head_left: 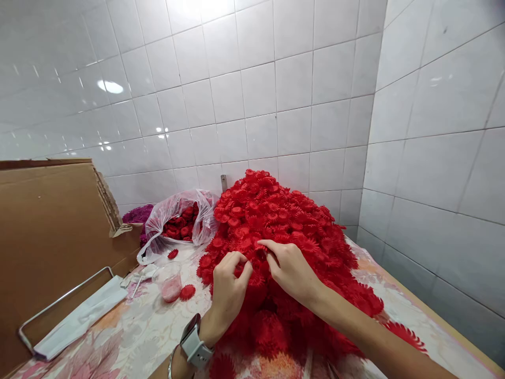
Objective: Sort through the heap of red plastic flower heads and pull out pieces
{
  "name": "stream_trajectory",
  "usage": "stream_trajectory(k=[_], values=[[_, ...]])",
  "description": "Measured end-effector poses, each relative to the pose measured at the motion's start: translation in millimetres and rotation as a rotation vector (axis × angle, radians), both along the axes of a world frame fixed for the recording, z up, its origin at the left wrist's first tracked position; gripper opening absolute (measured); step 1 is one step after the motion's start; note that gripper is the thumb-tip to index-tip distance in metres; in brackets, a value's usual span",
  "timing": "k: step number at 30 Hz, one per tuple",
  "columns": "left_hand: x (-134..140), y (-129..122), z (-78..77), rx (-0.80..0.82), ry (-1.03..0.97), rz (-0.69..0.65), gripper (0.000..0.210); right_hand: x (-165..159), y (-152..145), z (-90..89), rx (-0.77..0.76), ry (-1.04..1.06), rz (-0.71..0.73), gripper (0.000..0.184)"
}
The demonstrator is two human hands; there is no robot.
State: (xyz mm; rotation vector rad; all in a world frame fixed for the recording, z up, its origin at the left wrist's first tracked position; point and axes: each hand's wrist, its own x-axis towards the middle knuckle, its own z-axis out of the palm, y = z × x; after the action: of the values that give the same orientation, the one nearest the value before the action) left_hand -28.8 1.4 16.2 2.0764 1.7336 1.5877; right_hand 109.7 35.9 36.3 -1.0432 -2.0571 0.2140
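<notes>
A large heap of red artificial flower heads (276, 210) rises in front of me, with thin, pointed petals. My left hand (229, 281), with a watch on its wrist, is at the heap's near left side, thumb and index finger pinched together. Whatever lies in that pinch is too small to make out. Just to the right, my right hand (291, 268) reaches over the heap, its thumb and bent index finger closed around a small red flower head (263, 248). The two hands are apart, fingertips facing each other.
A clear plastic bag (205, 202) of darker red flower heads lies left of the heap, before a purple bunch (137, 215). Nearer are a plastic cup (171, 287) with pinkish contents and a loose red flower (187, 292). A cardboard box (51, 226) stands left; tiled walls enclose the table.
</notes>
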Motion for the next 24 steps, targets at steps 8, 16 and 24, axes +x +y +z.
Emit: stream_trajectory(k=[8, 16, 24], values=[[0, -6, 7.0, 0.228, 0.002, -0.044, 0.013, -2, -5, 9.6, 0.059, 0.164, 0.0, 0.035], [-48, -6, 25.9, -0.013, 0.119, 0.198, 0.01, 43, 28, 36.6, -0.225, 0.504, -0.029, 0.027], [-25, 5, 43.5, -0.157, 0.12, -0.112, 0.019, 10, 14, 16.1, -0.536, 0.516, 0.402, 0.016]])
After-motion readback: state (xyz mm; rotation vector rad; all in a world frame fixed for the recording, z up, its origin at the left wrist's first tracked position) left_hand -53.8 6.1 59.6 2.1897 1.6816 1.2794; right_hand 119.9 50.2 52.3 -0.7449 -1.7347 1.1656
